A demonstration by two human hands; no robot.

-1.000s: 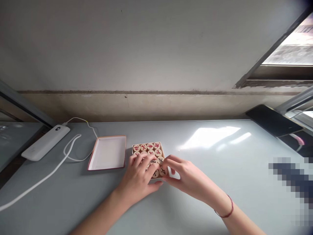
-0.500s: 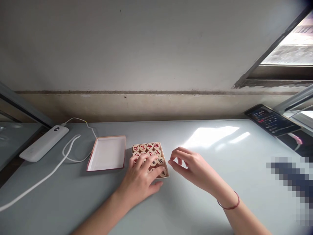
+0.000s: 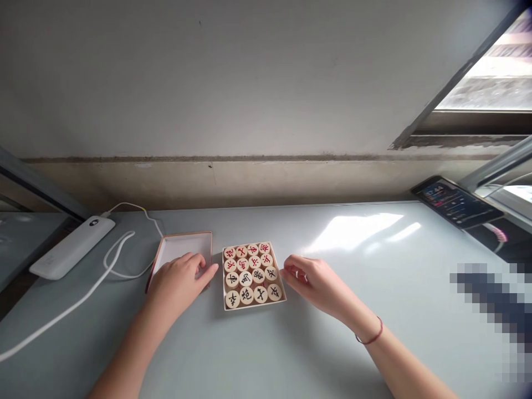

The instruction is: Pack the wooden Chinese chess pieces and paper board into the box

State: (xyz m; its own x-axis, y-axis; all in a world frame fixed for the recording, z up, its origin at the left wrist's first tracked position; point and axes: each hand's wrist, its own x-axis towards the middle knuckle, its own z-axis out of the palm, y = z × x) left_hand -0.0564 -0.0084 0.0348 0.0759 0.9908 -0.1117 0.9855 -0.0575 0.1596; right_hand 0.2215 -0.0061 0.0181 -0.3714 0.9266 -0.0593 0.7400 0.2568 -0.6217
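Apparently the hands are just positioning: the bench spreads beneath the fingers, the shallow lid lies under the bent left hand, and the box of round pieces sits between both hands. Whether the left fingers grasp, or the curled right hand grips the box's edge, I cannot tell; any lift calls for pinching a rim.

Daylight enters through the bright, washed-out window at upper right, throwing white glare onto the smooth grey-blue bench. The plain grey wall is dim; soft shadows fall across the bench. Edges look stretched, and coarse pixel blocks, perhaps deliberate masking, cover the lower right.
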